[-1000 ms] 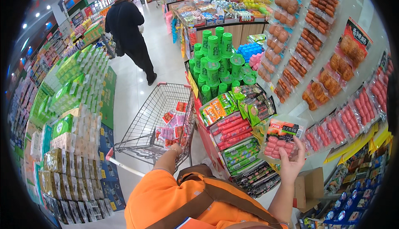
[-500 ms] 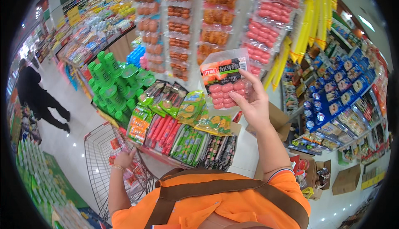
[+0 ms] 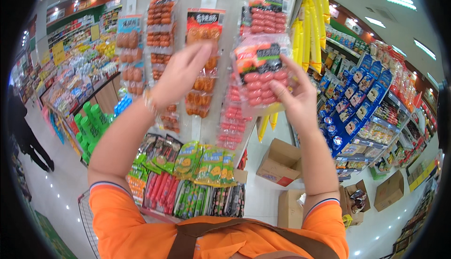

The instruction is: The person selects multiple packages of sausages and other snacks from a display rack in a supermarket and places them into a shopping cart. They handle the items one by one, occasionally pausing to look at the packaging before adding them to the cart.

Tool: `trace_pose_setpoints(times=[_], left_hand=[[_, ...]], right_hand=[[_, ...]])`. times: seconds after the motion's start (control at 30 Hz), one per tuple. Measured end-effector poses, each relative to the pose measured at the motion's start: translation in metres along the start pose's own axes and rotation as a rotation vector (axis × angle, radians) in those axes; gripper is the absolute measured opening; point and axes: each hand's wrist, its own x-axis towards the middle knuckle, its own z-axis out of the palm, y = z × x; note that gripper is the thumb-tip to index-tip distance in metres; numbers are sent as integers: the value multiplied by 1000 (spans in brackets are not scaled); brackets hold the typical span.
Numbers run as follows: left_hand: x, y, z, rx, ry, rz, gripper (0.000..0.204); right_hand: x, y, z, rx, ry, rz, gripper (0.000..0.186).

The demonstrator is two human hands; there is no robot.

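Note:
My right hand grips a clear pack of small pink sausages with a red-and-black label, held up before similar pink packs hanging on the display. My left hand is raised, slightly blurred, with fingers stretched toward a hanging red-labelled pack of browned sausages; whether they touch it I cannot tell. Further left hang packs of thin brown sausages and paler ones with blue labels.
Below are bagged snacks and green tubs. Cartons lie on the floor at right, beside a snack shelf. A cart is at lower left. A person in dark clothes is at far left.
My view has swung right and up to the hanging packs. My left hand has risen from the cart to the display; my right hand still holds the pink pack, now near similar ones.

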Motion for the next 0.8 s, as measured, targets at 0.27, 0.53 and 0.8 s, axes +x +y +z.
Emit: trace_pose_setpoints(times=[0.27, 0.53, 0.8], left_hand=[[258, -25, 28, 135, -14, 88, 36], [282, -27, 34, -922, -333, -190, 69], [275, -20, 38, -662, -269, -152, 30]], right_hand=[[115, -21, -41, -151, 26, -193, 51], [186, -3, -41, -338, 34, -223, 50], [192, -4, -42, -242, 83, -101, 54]])
